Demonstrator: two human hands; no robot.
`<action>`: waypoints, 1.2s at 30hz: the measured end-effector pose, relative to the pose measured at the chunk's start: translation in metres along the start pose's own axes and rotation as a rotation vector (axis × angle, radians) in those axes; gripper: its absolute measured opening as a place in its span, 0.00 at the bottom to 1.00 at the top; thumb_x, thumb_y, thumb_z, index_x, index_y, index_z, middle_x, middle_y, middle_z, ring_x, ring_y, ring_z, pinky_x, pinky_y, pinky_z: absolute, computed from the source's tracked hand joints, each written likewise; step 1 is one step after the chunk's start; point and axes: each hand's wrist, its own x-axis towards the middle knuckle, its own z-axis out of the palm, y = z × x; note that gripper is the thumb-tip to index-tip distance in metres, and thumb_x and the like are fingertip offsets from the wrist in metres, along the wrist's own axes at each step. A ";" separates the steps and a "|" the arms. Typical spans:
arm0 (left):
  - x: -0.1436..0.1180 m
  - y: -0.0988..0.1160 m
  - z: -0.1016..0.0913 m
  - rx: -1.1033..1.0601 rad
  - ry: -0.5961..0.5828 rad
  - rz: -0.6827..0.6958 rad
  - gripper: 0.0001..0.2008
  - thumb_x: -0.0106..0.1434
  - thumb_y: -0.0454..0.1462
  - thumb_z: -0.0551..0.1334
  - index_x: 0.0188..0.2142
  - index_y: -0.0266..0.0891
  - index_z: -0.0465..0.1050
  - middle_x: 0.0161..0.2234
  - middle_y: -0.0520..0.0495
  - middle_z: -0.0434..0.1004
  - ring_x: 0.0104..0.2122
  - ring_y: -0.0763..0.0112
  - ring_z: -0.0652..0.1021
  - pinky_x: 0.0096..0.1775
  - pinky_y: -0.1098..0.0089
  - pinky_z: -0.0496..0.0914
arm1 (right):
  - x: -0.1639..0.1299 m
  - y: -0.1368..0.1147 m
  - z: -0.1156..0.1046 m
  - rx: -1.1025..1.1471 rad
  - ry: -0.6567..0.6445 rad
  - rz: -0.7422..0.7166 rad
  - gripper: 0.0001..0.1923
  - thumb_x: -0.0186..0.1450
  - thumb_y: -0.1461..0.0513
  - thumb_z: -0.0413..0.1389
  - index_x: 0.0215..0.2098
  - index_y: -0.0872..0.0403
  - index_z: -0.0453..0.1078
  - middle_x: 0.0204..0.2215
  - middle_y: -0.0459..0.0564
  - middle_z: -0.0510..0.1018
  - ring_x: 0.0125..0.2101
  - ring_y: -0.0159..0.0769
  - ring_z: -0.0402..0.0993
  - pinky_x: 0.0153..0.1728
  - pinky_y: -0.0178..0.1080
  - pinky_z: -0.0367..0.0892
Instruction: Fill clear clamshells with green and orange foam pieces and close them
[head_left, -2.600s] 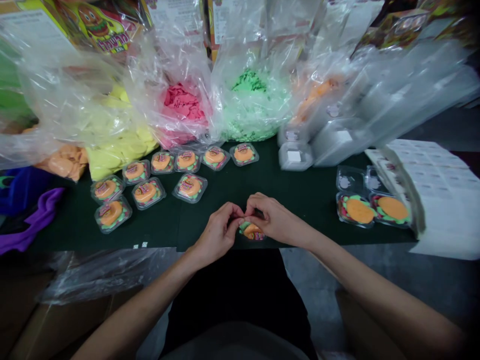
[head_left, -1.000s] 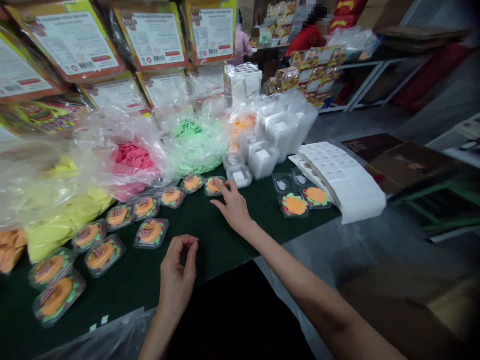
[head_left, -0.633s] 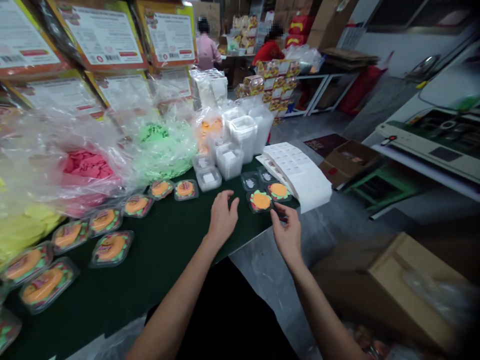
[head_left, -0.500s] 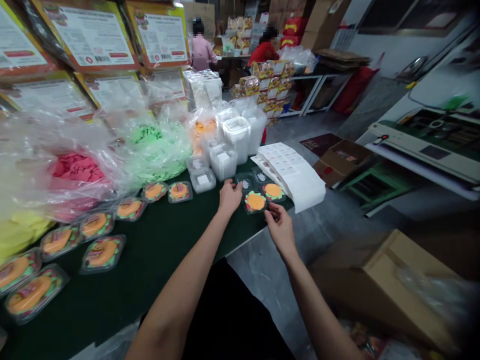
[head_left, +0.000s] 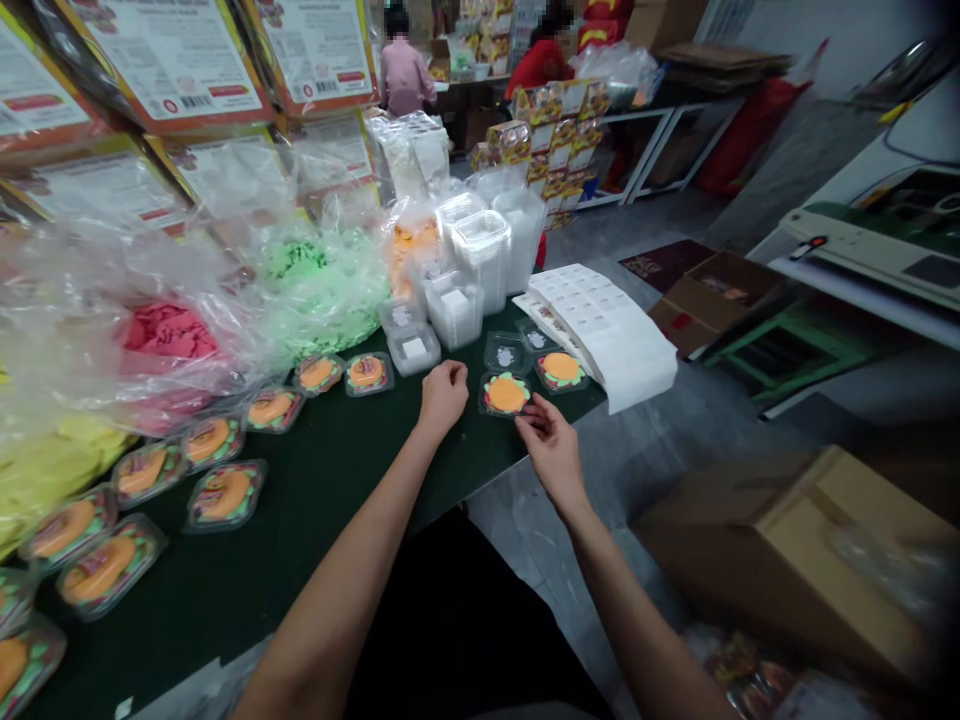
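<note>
Both hands have drawn back: left hand (head_left: 444, 392) clenched, right hand (head_left: 546, 445) pinching one of two open trays (head_left: 506, 394).

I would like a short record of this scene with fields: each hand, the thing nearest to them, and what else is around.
left hand: curled loosely, beside the open burger tray, holds nothing visible
right hand: fingertips at the near edge of the open burger tray
open burger tray: on the green table, orange disc inside
second open tray: right of it
label sheets: at the right table end
closed packs: in rows on the left
</note>
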 end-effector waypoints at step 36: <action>-0.122 -0.056 -0.121 -0.310 0.182 -0.131 0.21 0.60 0.45 0.67 0.49 0.36 0.71 0.39 0.47 0.77 0.32 0.73 0.81 0.36 0.70 0.77 | -0.083 -0.053 0.044 -0.645 -0.755 -0.414 0.31 0.67 0.58 0.62 0.67 0.38 0.64 0.62 0.55 0.68 0.60 0.54 0.62 0.57 0.58 0.66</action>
